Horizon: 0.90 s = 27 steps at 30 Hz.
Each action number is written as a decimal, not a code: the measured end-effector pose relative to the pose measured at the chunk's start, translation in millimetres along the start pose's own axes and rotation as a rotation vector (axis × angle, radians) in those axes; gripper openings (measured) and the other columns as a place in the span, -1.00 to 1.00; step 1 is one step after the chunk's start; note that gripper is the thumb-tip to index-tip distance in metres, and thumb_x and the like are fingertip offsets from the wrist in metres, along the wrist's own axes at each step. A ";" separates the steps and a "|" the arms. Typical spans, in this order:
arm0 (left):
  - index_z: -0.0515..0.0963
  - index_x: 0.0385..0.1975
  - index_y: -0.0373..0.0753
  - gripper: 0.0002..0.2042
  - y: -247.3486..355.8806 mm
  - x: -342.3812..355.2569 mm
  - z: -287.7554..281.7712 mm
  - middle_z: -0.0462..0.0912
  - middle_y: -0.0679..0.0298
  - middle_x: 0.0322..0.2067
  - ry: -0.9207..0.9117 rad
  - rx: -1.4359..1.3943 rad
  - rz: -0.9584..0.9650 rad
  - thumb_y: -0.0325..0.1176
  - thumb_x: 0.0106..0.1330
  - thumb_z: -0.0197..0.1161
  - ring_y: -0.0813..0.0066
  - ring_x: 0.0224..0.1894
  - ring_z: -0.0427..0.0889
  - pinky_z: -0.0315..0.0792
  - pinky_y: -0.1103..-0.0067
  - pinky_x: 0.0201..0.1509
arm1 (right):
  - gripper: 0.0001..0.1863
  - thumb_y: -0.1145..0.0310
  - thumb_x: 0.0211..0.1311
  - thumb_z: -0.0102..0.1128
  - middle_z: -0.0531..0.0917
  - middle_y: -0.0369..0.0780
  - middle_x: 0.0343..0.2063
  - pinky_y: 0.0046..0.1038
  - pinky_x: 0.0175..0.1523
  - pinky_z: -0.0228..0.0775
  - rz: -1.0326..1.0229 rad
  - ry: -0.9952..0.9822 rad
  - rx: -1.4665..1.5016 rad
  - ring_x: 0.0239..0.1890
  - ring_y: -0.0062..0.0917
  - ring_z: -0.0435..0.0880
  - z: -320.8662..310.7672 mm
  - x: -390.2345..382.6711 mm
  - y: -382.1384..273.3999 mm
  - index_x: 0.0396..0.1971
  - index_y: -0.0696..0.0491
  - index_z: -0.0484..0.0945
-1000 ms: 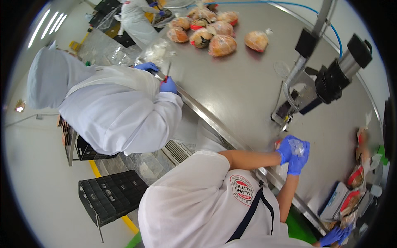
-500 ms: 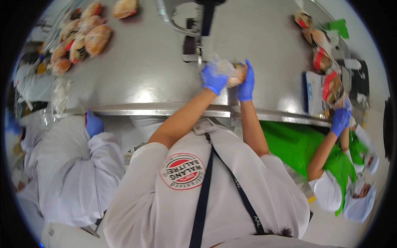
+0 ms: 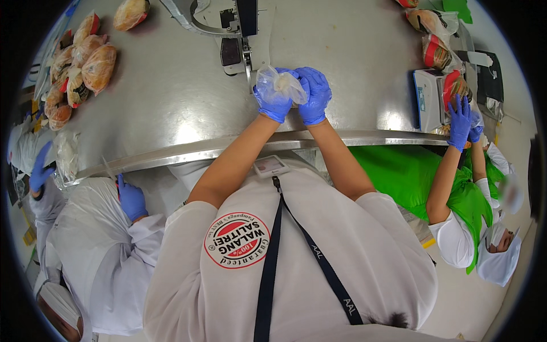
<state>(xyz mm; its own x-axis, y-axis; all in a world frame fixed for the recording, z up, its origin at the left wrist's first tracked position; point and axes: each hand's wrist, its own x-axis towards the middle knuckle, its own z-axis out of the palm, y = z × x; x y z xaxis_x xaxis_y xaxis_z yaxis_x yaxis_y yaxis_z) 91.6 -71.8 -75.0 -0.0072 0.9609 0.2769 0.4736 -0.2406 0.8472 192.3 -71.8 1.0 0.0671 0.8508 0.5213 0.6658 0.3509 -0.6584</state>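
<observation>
Both my hands wear blue gloves and meet over the near middle of the steel table. My left hand [image 3: 275, 101] is closed round the gathered neck of a clear plastic bag [image 3: 292, 86], whose loose top flares out over the fingers. Pressed close beside it, my right hand [image 3: 314, 96] has its fingers curled in on the same bag. What the bag holds is hidden by my hands. Just beyond my left hand stands a metal device [image 3: 246, 43] with a black upright arm and a curved bracket.
Bagged orange-brown food pieces [image 3: 98, 68] are heaped at the left, with another bagged piece [image 3: 131, 14] farther back. At the right, a green-aproned person's gloved hand [image 3: 460, 122] touches a bagged piece on a scale [image 3: 431, 101]. A white-sleeved person [image 3: 108, 239] stands to my left.
My right hand has gone from fingers spread along the bagged piece to curled in beside my left. The bagged piece has passed out of sight. The whole view has shifted.
</observation>
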 end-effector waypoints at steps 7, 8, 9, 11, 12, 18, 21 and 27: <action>0.45 -0.38 -0.13 -0.82 38.7 13.1 -25.8 0.48 0.28 -0.37 -0.128 0.155 0.122 -0.24 0.06 0.14 0.32 -0.24 0.46 0.31 0.46 -0.09 | -0.81 0.38 0.04 -0.03 0.61 -0.16 -0.44 -0.33 -0.14 0.40 0.024 0.065 0.013 -0.30 -0.28 0.56 4.9 -6.1 9.1 -0.48 0.11 0.58; 0.45 -0.39 -0.13 -0.83 43.1 16.0 -30.2 0.49 0.28 -0.38 -0.132 0.142 0.120 -0.23 0.06 0.14 0.32 -0.25 0.46 0.31 0.46 -0.09 | -0.81 0.38 0.04 -0.02 0.61 -0.16 -0.44 -0.34 -0.15 0.40 0.003 0.071 -0.001 -0.30 -0.29 0.56 5.7 -4.5 8.5 -0.48 0.11 0.58; 0.46 -0.40 -0.13 -0.83 44.7 17.0 -32.3 0.49 0.28 -0.39 -0.136 0.129 0.118 -0.23 0.06 0.13 0.31 -0.25 0.47 0.31 0.46 -0.09 | -0.81 0.37 0.04 -0.02 0.61 -0.16 -0.44 -0.34 -0.15 0.40 0.008 0.069 -0.004 -0.30 -0.29 0.56 6.5 -6.0 9.8 -0.48 0.11 0.57; 0.47 -0.41 -0.13 -0.84 42.9 16.0 -31.3 0.50 0.27 -0.40 -0.125 0.149 0.135 -0.24 0.05 0.13 0.29 -0.25 0.48 0.30 0.44 -0.09 | -0.81 0.36 0.04 -0.01 0.61 -0.17 -0.44 -0.34 -0.15 0.40 0.015 0.072 -0.014 -0.30 -0.29 0.56 6.1 -7.8 9.7 -0.47 0.11 0.57; 0.48 -0.42 -0.14 -0.84 41.6 15.3 -30.1 0.50 0.26 -0.40 -0.120 0.159 0.147 -0.24 0.05 0.13 0.29 -0.25 0.48 0.30 0.44 -0.09 | -0.82 0.36 0.04 0.00 0.60 -0.17 -0.47 -0.34 -0.15 0.40 -0.012 0.068 -0.032 -0.31 -0.28 0.57 5.8 -5.2 7.8 -0.49 0.11 0.58; 0.51 -0.43 -0.19 -0.81 42.2 69.3 -21.9 0.56 0.10 -0.45 -0.078 0.250 -0.301 -0.23 0.06 0.08 0.09 -0.37 0.54 0.43 0.27 -0.22 | -0.70 0.32 0.08 0.08 0.48 -0.12 -0.16 -0.29 -0.01 0.33 0.230 -0.067 0.040 -0.09 -0.25 0.46 -8.1 15.3 31.5 -0.17 0.09 0.48; 0.44 -0.54 -0.22 -0.84 25.7 93.4 -27.0 0.53 0.12 -0.55 0.046 -0.849 -0.798 -0.33 0.19 -0.03 0.15 -0.48 0.54 0.44 0.25 -0.36 | -0.32 0.24 0.05 0.18 0.04 -0.11 0.20 -0.19 0.18 0.15 0.072 -0.017 0.195 0.19 -0.18 0.15 -45.0 24.0 15.7 0.18 0.01 0.14; 0.26 -0.71 -0.13 -0.74 86.0 102.7 -33.4 0.29 0.36 -0.75 0.071 -1.211 -1.101 -0.40 0.28 -0.09 0.42 -0.67 0.29 0.37 0.49 -0.46 | -0.28 0.27 -0.18 0.37 0.21 -0.12 0.13 -0.15 0.24 0.07 -0.468 -0.363 -0.305 0.17 -0.12 0.21 -97.6 -28.9 42.9 0.09 -0.16 0.28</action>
<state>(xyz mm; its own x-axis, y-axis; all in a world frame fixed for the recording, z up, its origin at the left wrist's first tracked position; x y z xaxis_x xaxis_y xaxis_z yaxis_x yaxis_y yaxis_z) 102.2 1.6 41.4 0.0917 0.7323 -0.6748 -0.7123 0.5218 0.4694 291.5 -119.5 10.7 -0.4995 0.7318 0.4636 0.7478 0.6344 -0.1957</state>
